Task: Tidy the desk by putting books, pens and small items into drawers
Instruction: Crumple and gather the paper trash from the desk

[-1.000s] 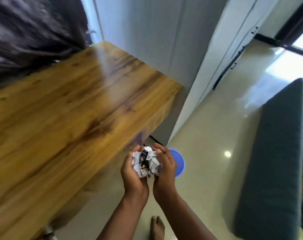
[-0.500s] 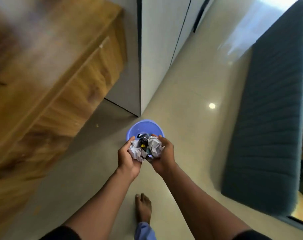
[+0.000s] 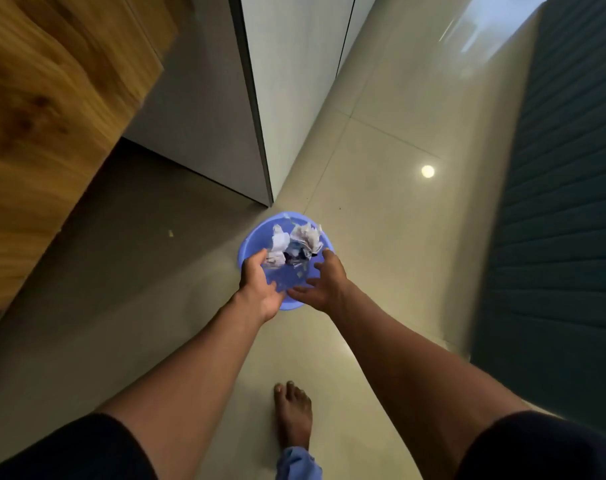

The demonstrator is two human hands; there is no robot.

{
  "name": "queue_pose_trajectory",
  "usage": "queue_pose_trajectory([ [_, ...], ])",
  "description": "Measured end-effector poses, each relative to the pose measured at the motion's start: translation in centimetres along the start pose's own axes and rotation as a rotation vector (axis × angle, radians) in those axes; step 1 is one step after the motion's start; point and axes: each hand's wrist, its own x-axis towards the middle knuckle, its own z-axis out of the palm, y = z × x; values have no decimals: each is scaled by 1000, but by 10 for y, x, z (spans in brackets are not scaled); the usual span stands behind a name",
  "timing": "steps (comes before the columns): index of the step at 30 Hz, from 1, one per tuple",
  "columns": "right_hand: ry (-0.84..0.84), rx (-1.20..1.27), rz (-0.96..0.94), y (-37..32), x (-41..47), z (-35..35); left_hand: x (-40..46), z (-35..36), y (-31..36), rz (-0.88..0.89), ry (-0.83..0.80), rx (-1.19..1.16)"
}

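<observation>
Hands over the blue bin (image 3: 249, 237).
Our left hand (image 3: 260, 282) and right hand (image 3: 324, 284) spread their fingers wide, gripping nothing; crumpled paper (image 3: 296, 245) sits at twelve o'clock of them.

Left hand (image 3: 260, 285) and right hand (image 3: 324, 284) cover the bin's (image 3: 251, 237) near rim. Crumpled paper (image 3: 303, 239) is motion-blurred. Desk (image 3: 52, 109) is cut off at the left edge.

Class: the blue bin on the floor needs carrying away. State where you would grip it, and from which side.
Grip the blue bin by its round open rim, on the bare left arc, reaching down from above: it stands upright with crumpled paper over the mouth, and both hands hover over the near edge.
</observation>
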Motion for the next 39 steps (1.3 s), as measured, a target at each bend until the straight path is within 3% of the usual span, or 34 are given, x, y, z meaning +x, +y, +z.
queue_pose_trajectory([
  [10,7,15,-57,2,-66,25,-60,9,15,-42,-3,-17],
  [16,-15,-64,-214,19,-153,39,-153,-10,32,10,-135,12],
  [23,-134,-211,-478,58,-310,76,-314,-66,68,262,-321,13],
  [26,-267,-281,-670,87,-383,104,-390,-101,86,448,-373,18],
  [31,-447,-561,-934,160,-481,158,-496,-196,100,843,-227,123],
  [36,-691,-810,-1058,258,-546,219,-562,-320,114,1049,46,99],
  [39,-815,-976,-1119,326,-565,256,-588,-399,118,1080,202,14],
])
